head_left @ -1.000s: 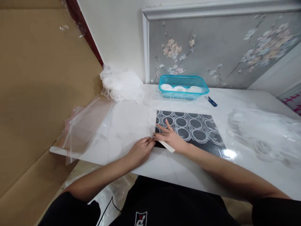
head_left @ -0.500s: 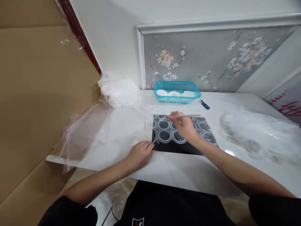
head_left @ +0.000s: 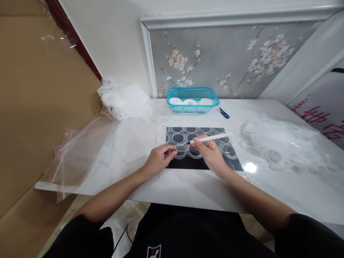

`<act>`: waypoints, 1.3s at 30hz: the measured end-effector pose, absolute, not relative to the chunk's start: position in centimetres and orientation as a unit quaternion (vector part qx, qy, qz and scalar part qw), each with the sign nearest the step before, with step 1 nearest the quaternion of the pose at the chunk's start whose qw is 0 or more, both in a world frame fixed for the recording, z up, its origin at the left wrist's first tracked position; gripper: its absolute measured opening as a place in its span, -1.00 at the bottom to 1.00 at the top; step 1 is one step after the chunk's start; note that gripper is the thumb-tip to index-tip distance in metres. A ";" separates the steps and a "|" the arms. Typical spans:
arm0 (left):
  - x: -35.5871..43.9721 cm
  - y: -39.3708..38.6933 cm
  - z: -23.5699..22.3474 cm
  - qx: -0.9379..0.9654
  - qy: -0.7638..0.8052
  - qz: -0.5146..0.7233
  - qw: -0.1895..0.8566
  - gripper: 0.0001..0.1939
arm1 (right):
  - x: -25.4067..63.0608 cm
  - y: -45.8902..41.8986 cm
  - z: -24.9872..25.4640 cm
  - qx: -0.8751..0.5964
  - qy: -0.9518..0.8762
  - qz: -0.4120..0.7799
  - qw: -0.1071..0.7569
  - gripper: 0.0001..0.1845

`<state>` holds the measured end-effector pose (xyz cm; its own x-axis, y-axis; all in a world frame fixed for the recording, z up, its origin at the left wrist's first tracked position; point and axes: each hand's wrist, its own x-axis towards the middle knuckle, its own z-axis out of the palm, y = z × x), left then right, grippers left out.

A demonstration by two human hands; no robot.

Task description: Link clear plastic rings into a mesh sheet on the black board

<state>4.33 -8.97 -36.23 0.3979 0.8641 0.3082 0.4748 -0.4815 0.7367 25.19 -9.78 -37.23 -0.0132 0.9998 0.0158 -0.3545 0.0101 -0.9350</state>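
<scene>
A black mat [head_left: 185, 165] lies on the white table [head_left: 193, 193] with several clear plastic rings [head_left: 177, 138] spread over it. My right hand [head_left: 209, 152] is closed on a thin white stick [head_left: 215, 137], whose dark tip points left toward my other hand. My left hand [head_left: 158, 159] sits at the mat's left edge, fingers pinched on one clear ring [head_left: 179, 150] just in front of the stick's tip.
A teal basket [head_left: 192, 94] with white round pieces stands at the back. Beside it lies a small blue tool [head_left: 224, 113]. Heaps of clear rings [head_left: 123, 98] lie at back left and at right [head_left: 282, 143]. Zip bags [head_left: 80, 143] overhang the table's left edge by the cardboard.
My right hand picked the white stick up from the mat's near edge and brought it to the mat's middle. My left hand moved from the mat's corner onto a ring. The view shifted.
</scene>
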 end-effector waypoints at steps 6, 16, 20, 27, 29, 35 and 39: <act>4.3 -9.2 -35.9 0.687 0.433 0.333 0.479 -0.68 | 24.8 -10.6 -36.7 -0.402 -0.468 0.526 0.585 -0.81; 5.5 -10.6 -35.1 0.634 0.437 0.386 0.508 -0.69 | 22.7 -13.3 -36.4 -0.418 -0.610 0.353 0.573 -0.84; 5.5 -10.3 -35.1 0.625 0.446 0.379 0.516 -0.69 | 22.6 -13.3 -36.8 -0.416 -0.648 0.306 0.560 -0.82; 5.4 -9.9 -35.7 0.595 0.444 0.367 0.561 -0.69 | 22.3 -13.3 -37.1 -0.412 -0.672 0.266 0.555 -0.83; 5.5 -9.9 -35.9 0.579 0.437 0.381 0.573 -0.71 | 22.2 -13.3 -37.1 -0.409 -0.671 0.264 0.560 -0.83; 5.7 -9.9 -36.3 0.559 0.436 0.401 0.580 -0.76 | 22.1 -13.3 -37.4 -0.409 -0.683 0.248 0.552 -0.83; 5.7 -10.0 -36.1 0.557 0.438 0.398 0.583 -0.76 | 22.4 -13.2 -37.6 -0.406 -0.707 0.232 0.531 -0.80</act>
